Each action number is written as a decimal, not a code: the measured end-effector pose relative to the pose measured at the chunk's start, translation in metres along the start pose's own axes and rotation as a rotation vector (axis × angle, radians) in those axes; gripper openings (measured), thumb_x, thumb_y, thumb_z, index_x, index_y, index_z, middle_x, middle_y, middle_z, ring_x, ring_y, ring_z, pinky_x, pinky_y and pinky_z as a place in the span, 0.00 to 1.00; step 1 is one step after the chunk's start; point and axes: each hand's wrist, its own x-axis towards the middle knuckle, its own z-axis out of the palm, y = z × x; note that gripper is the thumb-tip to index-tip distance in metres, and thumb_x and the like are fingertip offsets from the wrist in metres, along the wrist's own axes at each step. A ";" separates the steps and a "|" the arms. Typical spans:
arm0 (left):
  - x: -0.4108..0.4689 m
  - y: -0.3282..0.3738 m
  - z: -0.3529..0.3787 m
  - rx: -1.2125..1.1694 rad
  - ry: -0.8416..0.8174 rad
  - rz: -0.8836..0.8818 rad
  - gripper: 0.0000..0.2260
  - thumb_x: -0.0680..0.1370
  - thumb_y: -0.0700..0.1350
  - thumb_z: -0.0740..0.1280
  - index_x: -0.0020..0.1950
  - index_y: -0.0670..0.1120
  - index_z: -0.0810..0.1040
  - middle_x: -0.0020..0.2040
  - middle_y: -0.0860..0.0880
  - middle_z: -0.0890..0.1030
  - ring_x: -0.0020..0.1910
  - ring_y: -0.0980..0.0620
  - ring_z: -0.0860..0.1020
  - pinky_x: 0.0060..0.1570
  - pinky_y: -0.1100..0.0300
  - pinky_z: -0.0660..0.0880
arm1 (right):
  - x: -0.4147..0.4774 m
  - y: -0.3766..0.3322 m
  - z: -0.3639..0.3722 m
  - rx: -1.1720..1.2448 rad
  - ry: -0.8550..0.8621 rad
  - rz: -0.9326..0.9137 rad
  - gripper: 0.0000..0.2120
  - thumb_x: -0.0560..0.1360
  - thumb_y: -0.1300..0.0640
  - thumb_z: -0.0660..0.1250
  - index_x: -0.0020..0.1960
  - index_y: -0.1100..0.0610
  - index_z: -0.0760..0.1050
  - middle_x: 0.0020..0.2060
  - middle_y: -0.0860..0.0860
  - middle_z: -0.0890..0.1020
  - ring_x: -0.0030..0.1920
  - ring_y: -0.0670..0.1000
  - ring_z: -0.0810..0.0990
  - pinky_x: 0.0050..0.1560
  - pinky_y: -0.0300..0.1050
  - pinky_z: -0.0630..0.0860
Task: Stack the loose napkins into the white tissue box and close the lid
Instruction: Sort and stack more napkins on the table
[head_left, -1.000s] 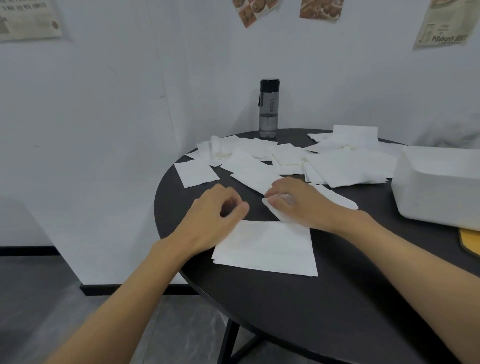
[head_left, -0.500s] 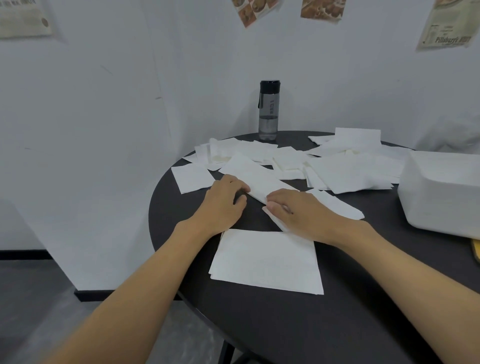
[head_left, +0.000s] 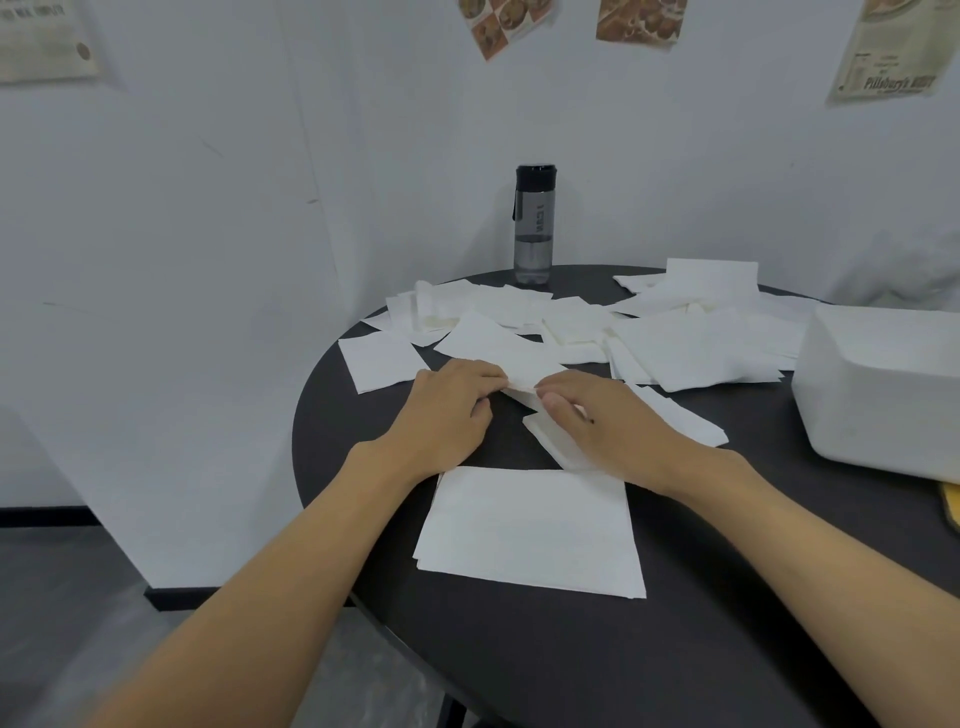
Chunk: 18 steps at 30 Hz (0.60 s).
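Note:
Several loose white napkins (head_left: 691, 345) lie scattered over the far half of the round black table (head_left: 519, 675). A neat stack of napkins (head_left: 532, 530) sits in front of me. The white tissue box (head_left: 883, 389) stands at the right edge. My left hand (head_left: 449, 410) and my right hand (head_left: 597, 415) meet over one napkin (head_left: 493, 345) in the middle, and both pinch its near edge with curled fingers. Under my right hand lies another napkin (head_left: 680, 418).
A grey water bottle (head_left: 534, 226) with a black cap stands at the table's back edge against the white wall. A yellow object (head_left: 951, 506) peeks in at the right border, beside the box. The table's left rim drops to a grey floor.
My left hand slid forward and right onto the middle napkin. My right hand moved up to meet it, and both now pinch that napkin's edge.

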 end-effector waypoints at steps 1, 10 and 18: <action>-0.001 0.000 0.000 -0.015 0.020 0.013 0.19 0.81 0.37 0.59 0.69 0.48 0.78 0.70 0.55 0.75 0.72 0.53 0.67 0.64 0.52 0.64 | 0.000 0.001 -0.001 0.024 0.045 -0.012 0.16 0.84 0.56 0.55 0.40 0.59 0.73 0.40 0.45 0.77 0.45 0.46 0.74 0.50 0.49 0.71; -0.003 0.000 -0.004 -0.084 0.347 -0.062 0.24 0.78 0.46 0.69 0.74 0.52 0.69 0.72 0.53 0.71 0.71 0.52 0.65 0.63 0.60 0.56 | -0.004 -0.002 -0.023 0.205 0.335 0.017 0.15 0.84 0.58 0.57 0.59 0.59 0.81 0.58 0.45 0.80 0.56 0.40 0.76 0.57 0.28 0.68; 0.001 0.000 -0.002 -0.082 0.330 -0.087 0.05 0.80 0.46 0.68 0.53 0.51 0.84 0.58 0.54 0.79 0.59 0.50 0.72 0.55 0.57 0.62 | -0.007 0.001 -0.026 0.298 0.330 0.121 0.15 0.82 0.60 0.58 0.50 0.59 0.84 0.52 0.44 0.84 0.53 0.44 0.80 0.60 0.42 0.74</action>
